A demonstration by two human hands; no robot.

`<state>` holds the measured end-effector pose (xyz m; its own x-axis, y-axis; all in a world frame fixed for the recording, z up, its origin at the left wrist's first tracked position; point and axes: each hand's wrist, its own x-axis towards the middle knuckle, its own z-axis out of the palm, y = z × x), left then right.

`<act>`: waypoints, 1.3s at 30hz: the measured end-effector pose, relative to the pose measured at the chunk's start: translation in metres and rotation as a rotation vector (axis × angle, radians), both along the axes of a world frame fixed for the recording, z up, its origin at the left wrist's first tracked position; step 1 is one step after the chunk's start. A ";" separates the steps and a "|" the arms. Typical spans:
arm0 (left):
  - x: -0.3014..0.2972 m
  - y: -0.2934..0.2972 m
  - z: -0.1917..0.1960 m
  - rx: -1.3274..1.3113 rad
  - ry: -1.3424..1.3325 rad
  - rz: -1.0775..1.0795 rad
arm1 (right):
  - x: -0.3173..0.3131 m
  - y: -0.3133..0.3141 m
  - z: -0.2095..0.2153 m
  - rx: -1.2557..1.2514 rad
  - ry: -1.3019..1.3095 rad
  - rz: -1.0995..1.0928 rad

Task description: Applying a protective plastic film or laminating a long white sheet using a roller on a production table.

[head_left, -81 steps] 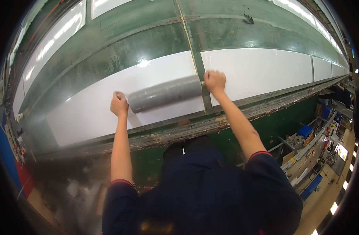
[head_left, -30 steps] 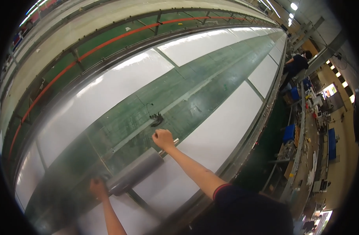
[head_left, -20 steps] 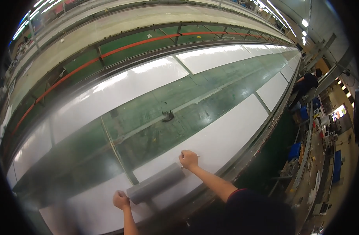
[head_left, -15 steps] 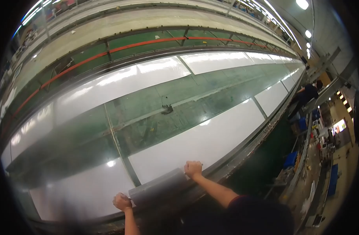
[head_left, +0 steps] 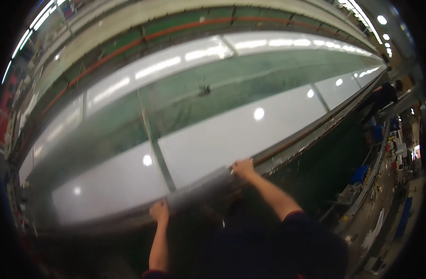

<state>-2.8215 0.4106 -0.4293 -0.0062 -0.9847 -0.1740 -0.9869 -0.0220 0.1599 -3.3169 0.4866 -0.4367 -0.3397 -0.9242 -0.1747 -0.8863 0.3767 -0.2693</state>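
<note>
Your left hand (head_left: 159, 210) and right hand (head_left: 243, 168) clamp the grey roller (head_left: 201, 188) at the white panel's (head_left: 231, 135) near edge; panels beyond look unrolled.

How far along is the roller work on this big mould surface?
White panels already cover much of the green mould. In hand: left hand and right hand grip the grey roller at the near edge. Green strips between the panels remain bare.
</note>
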 end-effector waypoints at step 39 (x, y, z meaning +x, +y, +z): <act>-0.269 -0.279 -0.063 -0.594 0.480 1.272 | -0.232 -0.185 -0.018 -0.113 -0.116 -0.255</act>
